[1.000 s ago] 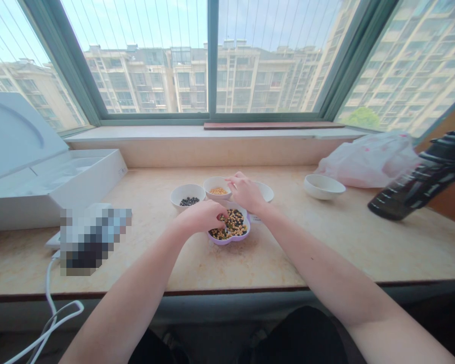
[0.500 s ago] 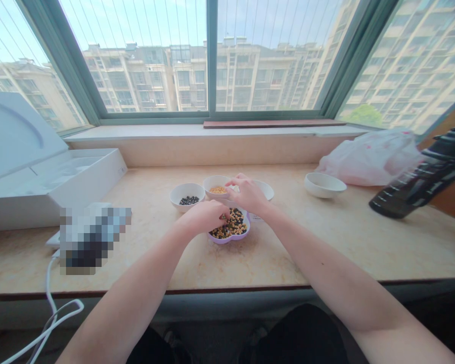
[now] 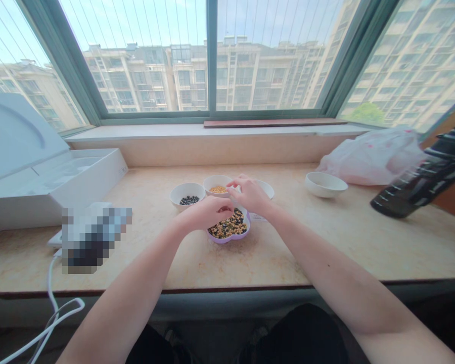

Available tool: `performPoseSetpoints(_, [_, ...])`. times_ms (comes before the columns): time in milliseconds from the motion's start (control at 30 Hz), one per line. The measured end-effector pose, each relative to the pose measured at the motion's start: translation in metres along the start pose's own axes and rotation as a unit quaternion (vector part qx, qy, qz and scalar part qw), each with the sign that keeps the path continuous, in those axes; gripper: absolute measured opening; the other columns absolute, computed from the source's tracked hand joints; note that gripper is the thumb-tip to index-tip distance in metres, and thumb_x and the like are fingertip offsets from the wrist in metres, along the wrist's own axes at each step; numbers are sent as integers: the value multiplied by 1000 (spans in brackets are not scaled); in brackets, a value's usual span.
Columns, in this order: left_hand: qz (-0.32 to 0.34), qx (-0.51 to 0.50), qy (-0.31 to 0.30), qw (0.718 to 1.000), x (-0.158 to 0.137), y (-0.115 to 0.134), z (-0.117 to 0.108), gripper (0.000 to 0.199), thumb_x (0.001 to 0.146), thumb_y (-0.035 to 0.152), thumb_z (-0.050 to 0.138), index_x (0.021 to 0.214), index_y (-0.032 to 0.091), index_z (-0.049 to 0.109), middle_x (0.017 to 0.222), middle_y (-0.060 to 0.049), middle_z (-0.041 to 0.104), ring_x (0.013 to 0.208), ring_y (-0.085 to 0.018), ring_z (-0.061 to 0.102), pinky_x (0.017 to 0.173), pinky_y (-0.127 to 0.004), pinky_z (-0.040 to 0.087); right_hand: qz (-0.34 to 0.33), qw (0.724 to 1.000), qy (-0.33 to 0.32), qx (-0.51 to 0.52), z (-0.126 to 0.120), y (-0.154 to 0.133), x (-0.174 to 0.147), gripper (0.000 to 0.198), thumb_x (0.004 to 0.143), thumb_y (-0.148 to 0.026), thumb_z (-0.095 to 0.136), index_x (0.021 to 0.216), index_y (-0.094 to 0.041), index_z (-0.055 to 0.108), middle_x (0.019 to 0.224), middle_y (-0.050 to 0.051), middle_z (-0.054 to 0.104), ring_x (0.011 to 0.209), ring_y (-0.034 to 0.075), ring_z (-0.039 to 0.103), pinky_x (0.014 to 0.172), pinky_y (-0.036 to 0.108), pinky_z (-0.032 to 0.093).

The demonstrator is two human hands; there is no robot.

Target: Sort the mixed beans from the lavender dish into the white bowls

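Note:
A lilac dish (image 3: 231, 239) with a scalloped rim holds mixed black and yellow beans (image 3: 229, 225). My left hand (image 3: 210, 211) hovers over its left side, fingertips curled together; what they pinch, if anything, is hidden. Behind the dish, my right hand (image 3: 251, 194) reaches to the right rim of a white bowl (image 3: 214, 178) of yellow beans (image 3: 217, 189). Its fingers are loosely bent, slightly apart, with nothing seen in them. To the left stands a white bowl (image 3: 176, 196) with black beans (image 3: 189, 200). Another white bowl (image 3: 267, 187) is partly behind my right hand.
A white bowl (image 3: 325, 185) stands farther right, before a plastic bag (image 3: 375, 154) and a dark bottle (image 3: 405, 189) that appears tilted. At left are an opened white box (image 3: 87, 174), a pixelated object (image 3: 94, 237) and a white cable (image 3: 50, 283). The table edge (image 3: 235, 290) runs in front.
My left hand has lifted slightly out of the beans in the lilac dish, and its fingertips have moved up. My right hand stays almost in place by the yellow beans.

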State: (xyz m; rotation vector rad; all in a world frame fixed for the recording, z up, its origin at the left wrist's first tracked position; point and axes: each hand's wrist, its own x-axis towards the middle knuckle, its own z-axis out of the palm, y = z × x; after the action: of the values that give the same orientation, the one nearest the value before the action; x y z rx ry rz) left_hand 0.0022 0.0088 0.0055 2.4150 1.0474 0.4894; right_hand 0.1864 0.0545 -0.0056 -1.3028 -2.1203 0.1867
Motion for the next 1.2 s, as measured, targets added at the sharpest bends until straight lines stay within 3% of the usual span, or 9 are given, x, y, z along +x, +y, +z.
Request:
performPoseSetpoints(100, [24, -185, 14, 982, -2, 5, -7, 18, 96, 33, 52, 92, 18, 62, 83, -1, 63, 76, -13, 57, 69, -26, 44, 0, 1000, -9, 8, -2, 1, 0, 17, 91, -23, 62, 95, -18, 77, 96, 8, 70, 82, 19, 63, 78, 31, 44])
performPoseSetpoints(267, [-5, -393, 35, 919, -5, 17, -13, 28, 96, 44, 52, 86, 18, 53, 70, 2, 47, 59, -9, 40, 57, -24, 35, 6, 1000, -25, 7, -4, 0, -1, 18, 92, -25, 59, 89, -19, 76, 90, 8, 73, 83, 21, 64, 76, 31, 43])
performPoseSetpoints(600, [-28, -595, 142, 791, -8, 23, -25, 30, 102, 39, 44, 79, 20, 45, 64, 4, 38, 52, -8, 34, 52, -21, 34, -6, 999, -52, 13, 0, -4, -2, 20, 92, -32, 63, 92, -20, 78, 83, 5, 74, 71, 18, 62, 71, 30, 41])
performPoseSetpoints(800, [-11, -677, 131, 724, -6, 20, -26, 29, 101, 36, 52, 78, 18, 50, 62, 5, 41, 51, -7, 39, 51, -19, 36, -9, 999, -49, 14, 2, -2, -3, 19, 92, -30, 62, 90, -18, 78, 83, 5, 75, 68, 17, 61, 70, 29, 42])
performPoseSetpoints(1033, [3, -680, 137, 721, -6, 16, -24, 23, 97, 33, 58, 80, 17, 55, 62, 5, 45, 52, -6, 43, 52, -19, 37, -9, 999, -46, 16, 2, -2, -3, 17, 91, -26, 63, 89, -18, 78, 87, 6, 76, 71, 17, 62, 70, 29, 42])
performPoseSetpoints(1133, [16, -654, 147, 742, -6, 14, -25, 20, 89, 32, 68, 82, 18, 56, 63, 6, 44, 53, -6, 43, 53, -19, 37, -1, 999, -45, 13, 0, -5, -3, 17, 91, -26, 63, 89, -18, 78, 86, 5, 76, 70, 16, 62, 71, 29, 43])
performPoseSetpoints(1200, [26, -616, 161, 771, -5, 13, -24, 24, 84, 34, 71, 80, 18, 54, 63, 6, 43, 53, -6, 41, 53, -19, 36, 3, 999, -47, 10, -2, -6, -3, 18, 92, -27, 63, 90, -17, 78, 84, 5, 75, 69, 16, 62, 71, 29, 43])
